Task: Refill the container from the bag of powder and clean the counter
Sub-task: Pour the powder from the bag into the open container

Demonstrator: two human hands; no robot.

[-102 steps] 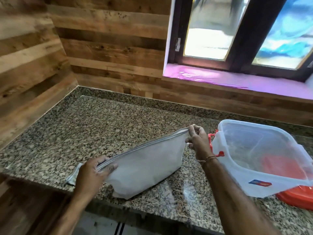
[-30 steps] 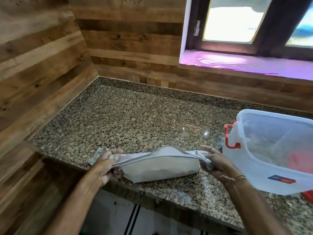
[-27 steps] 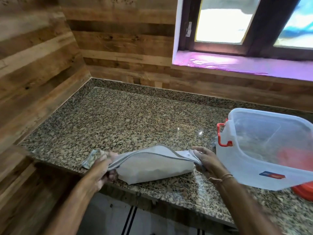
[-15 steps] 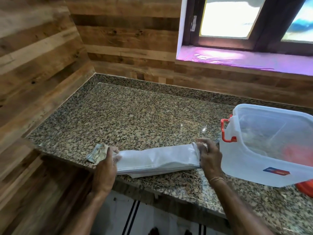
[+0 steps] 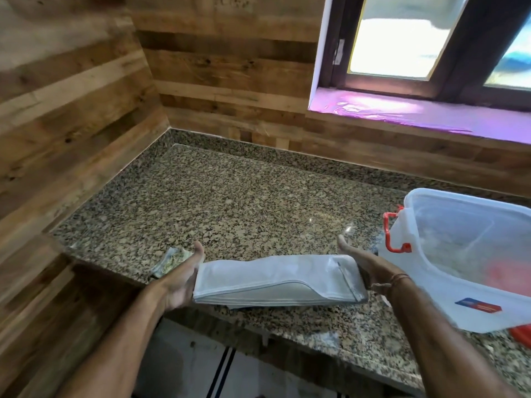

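A flattened, folded white bag (image 5: 273, 280) lies near the front edge of the granite counter (image 5: 235, 202). My left hand (image 5: 184, 277) presses its left end with straight fingers. At the bag's right end my right hand (image 5: 359, 262) does the same, palm inward, so the bag sits squeezed between both palms. To the right stands a clear plastic container (image 5: 471, 254) with a red latch (image 5: 393, 234), open on top, with pale powder visible inside.
A small crumpled scrap (image 5: 172, 259) lies on the counter just left of my left hand. A red lid (image 5: 521, 334) pokes out under the container at the right edge. Wood-panel walls close the left and back; a window sill (image 5: 402, 110) runs above the back right.
The bag was held upright by its two top corners, then laid down and folded into a flat strip. Both hands let go of the corners and now press its ends with flat palms.
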